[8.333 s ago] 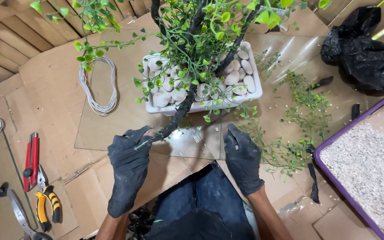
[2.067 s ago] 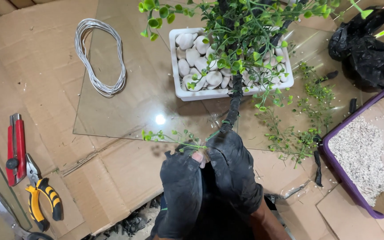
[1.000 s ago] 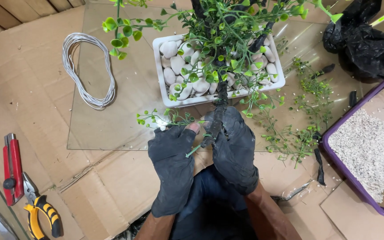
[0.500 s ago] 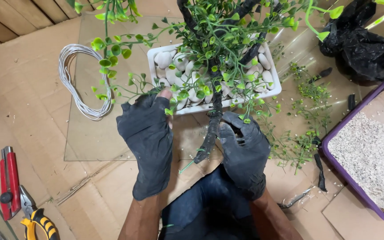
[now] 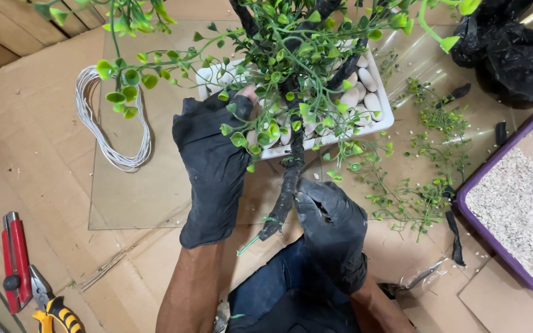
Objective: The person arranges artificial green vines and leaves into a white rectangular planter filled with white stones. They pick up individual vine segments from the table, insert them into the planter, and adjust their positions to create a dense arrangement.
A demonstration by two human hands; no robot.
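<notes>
Both my hands wear black gloves. My right hand (image 5: 334, 228) is closed around the lower end of a black artificial branch (image 5: 286, 191) that rises into a mass of small green leaves (image 5: 291, 55). My left hand (image 5: 212, 163) reaches up among the leafy twigs, its fingertips at the front left of a white rectangular planter (image 5: 385, 120) filled with white pebbles. The leaves hide much of the planter and the branch's upper part.
A coil of white wire (image 5: 109, 132) lies to the left on a clear sheet over cardboard. A red cutter (image 5: 16, 262) and yellow-handled pliers (image 5: 53, 308) lie at the lower left. Loose green sprigs (image 5: 430, 179) lie right, beside a purple tray of pale gravel (image 5: 519, 209) and a black bag (image 5: 513, 52).
My left hand has risen from the branch's base into the foliage by the planter. My right hand keeps its hold on the branch, and the view has shifted closer.
</notes>
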